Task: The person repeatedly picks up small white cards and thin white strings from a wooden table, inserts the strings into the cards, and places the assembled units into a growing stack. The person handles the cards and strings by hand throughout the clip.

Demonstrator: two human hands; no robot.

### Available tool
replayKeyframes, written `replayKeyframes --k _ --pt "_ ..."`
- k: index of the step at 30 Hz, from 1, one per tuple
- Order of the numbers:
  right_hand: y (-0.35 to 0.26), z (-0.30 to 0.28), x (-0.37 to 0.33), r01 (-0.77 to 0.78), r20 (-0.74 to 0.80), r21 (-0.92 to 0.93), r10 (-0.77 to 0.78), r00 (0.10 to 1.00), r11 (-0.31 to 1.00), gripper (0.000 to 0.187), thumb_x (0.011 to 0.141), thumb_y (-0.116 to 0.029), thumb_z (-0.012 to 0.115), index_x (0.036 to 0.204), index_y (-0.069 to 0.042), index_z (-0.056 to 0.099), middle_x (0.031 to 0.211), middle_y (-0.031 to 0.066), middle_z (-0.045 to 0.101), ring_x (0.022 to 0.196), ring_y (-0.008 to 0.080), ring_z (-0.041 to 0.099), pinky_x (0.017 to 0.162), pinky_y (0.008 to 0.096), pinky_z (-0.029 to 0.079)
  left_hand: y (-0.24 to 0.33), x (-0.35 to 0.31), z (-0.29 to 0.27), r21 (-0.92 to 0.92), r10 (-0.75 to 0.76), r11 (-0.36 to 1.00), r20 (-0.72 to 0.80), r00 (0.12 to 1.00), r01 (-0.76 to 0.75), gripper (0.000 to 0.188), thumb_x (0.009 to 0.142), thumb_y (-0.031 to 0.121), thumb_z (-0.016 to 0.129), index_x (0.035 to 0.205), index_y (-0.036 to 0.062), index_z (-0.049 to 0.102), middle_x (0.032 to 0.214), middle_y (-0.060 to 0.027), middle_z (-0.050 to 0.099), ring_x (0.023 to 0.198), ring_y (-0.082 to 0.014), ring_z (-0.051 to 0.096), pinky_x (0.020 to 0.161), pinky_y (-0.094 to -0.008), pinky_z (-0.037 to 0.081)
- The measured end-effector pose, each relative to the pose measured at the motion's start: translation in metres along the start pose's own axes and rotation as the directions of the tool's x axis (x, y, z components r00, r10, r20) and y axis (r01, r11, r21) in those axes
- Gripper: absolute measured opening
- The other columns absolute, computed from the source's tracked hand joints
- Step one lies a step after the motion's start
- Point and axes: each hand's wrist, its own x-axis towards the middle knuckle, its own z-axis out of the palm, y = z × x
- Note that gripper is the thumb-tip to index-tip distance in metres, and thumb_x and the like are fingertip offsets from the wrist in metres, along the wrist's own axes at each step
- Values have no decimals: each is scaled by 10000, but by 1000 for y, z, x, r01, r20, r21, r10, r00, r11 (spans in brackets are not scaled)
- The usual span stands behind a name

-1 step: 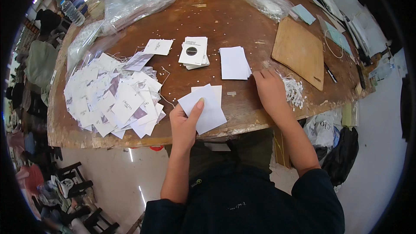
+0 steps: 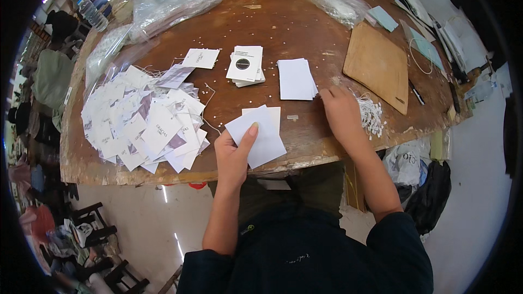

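My left hand (image 2: 233, 155) grips a couple of white card tags (image 2: 265, 144), thumb flat on top and fingers underneath, just above the table's near edge. My right hand (image 2: 344, 114) rests to the right with its fingers curled toward the tabletop; its fingertips are partly hidden, so anything in them does not show. Right beside it lies a loose bundle of white tag strings (image 2: 371, 115). Left of its fingers sits a stack of plain white cards (image 2: 295, 79). Farther left is a stack of printed cards with a black circle (image 2: 250, 54).
A big heap of strung white tags (image 2: 128, 125) covers the table's left side. Clear plastic bags (image 2: 174, 0) lie behind it, near a water bottle (image 2: 92, 15). To the right are a wooden board (image 2: 376, 68), a pen (image 2: 416, 95) and a face mask (image 2: 426, 49). Small white bits dot the wooden table (image 2: 272, 5).
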Motion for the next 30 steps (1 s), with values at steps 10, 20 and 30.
replayKeyframes --k 10,20,30 --pt "21 -24 -14 88 -340 897 550 763 432 134 902 77 586 1021 70 646 1046 73 622 934 131 607 809 242 486 7 4 -2 33 17 999 -1 1000 -17 300 924 168 690 1113 -63 662 963 -80 701 823 -99 640 716 -258 519" --pt "7 -50 -21 178 -580 792 627 520 584 131 872 115 636 993 67 641 939 111 668 879 185 678 784 274 559 9 2 -3 79 56 995 10 998 -57 299 924 174 691 1108 -60 668 960 -87 706 815 -97 645 716 -258 526" --pt "-98 -20 -5 138 -266 820 157 951 556 20 915 16 586 918 30 572 860 93 581 726 180 577 652 296 475 4 0 5 129 93 988 -17 996 -90 267 921 152 690 1094 -51 671 943 -63 704 815 -86 625 720 -251 508"
